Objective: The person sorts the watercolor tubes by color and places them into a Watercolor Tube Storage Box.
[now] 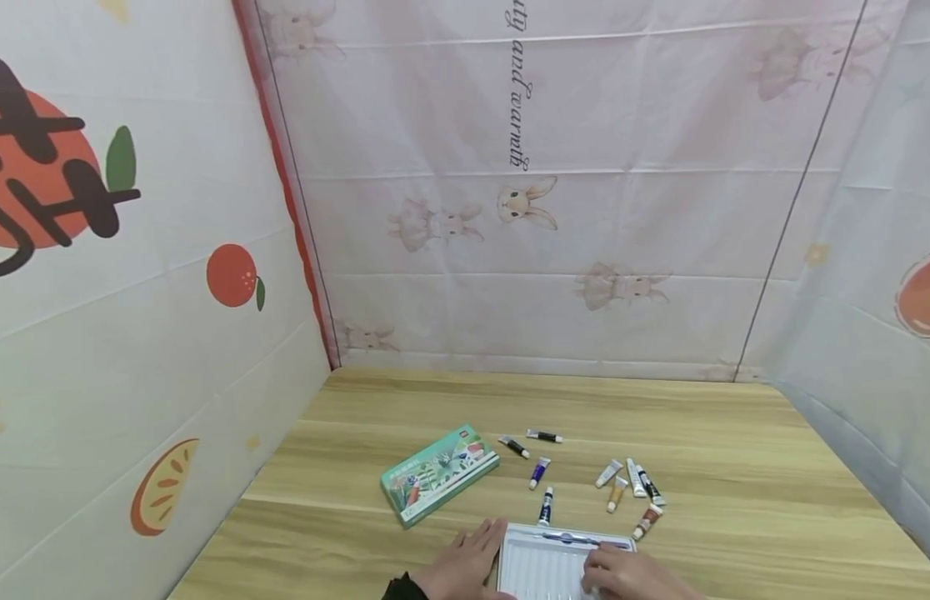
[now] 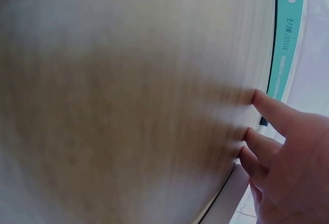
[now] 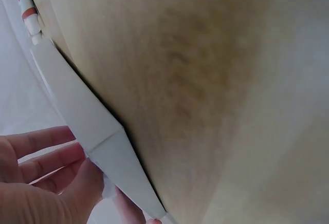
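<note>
A white ribbed plastic tray (image 1: 540,567) lies at the table's near edge, with a slim paintbrush (image 1: 570,540) along its far side. My left hand (image 1: 468,562) rests at the tray's left side, fingers extended and fingertips down on the wood in the left wrist view. Over the right part of the tray, my right hand (image 1: 622,575) reaches in with bent fingers. The right wrist view shows its thumb and fingers (image 3: 51,160) close together at the tray's side wall (image 3: 97,116). A whitish, translucent bit (image 3: 108,188) shows below the thumb; I cannot tell whether the fingers grip it.
A green illustrated paint box (image 1: 438,475) lies behind my left hand. Several paint tubes are scattered beyond the tray, among them a dark blue tube (image 1: 546,506), a purple tube (image 1: 539,472), an ochre tube (image 1: 617,494) and a red-brown tube (image 1: 647,522). Fabric walls surround the table.
</note>
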A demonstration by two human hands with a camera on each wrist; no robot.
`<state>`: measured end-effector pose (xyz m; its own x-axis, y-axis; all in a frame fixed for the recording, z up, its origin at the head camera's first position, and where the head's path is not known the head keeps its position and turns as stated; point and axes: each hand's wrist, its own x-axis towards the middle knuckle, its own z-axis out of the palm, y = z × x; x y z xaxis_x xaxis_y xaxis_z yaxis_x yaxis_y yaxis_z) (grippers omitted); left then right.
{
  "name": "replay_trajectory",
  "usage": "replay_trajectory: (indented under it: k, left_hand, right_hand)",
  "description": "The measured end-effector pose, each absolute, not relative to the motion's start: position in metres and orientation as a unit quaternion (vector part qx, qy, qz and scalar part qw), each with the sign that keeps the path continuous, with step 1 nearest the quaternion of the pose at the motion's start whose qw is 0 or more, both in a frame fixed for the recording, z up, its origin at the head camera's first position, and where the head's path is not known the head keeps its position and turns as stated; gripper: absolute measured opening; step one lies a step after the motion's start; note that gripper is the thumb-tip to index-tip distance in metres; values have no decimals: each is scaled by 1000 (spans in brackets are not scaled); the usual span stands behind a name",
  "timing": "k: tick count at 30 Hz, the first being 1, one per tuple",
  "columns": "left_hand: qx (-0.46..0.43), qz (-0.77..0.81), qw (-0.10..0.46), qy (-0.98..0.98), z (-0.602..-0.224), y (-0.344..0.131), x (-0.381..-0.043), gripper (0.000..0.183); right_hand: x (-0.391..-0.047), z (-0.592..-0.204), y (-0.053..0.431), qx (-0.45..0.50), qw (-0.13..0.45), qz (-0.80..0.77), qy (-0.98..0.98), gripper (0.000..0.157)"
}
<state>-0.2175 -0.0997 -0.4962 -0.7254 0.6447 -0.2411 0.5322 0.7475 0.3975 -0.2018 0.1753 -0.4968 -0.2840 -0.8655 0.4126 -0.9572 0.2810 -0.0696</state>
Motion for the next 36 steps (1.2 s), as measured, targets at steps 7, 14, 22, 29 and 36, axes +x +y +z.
replay_trajectory:
  k: [7,14,22,29,36]
  left_hand:
    - [317,152,181,918,-495,-99,-215,87]
    - [313,147,180,921,-497,-97,-215,89]
    - [300,148,189,923,-495,-97,-216,92]
    - [297,158,199,921,-494,-97,-216,92]
    - [320,156,185,916,-496,-100,-217,89]
  right_hand:
    - [-197,-495,183,574,105,175,-793,7]
    - [-192,-493,191,566,97,188,-797,9]
    - [-196,-497,190,547,98,193,-808,5]
    - [-200,-486,189,514,89,216,-826,11]
    - [-245,-466,205,405,160,176,-883,22]
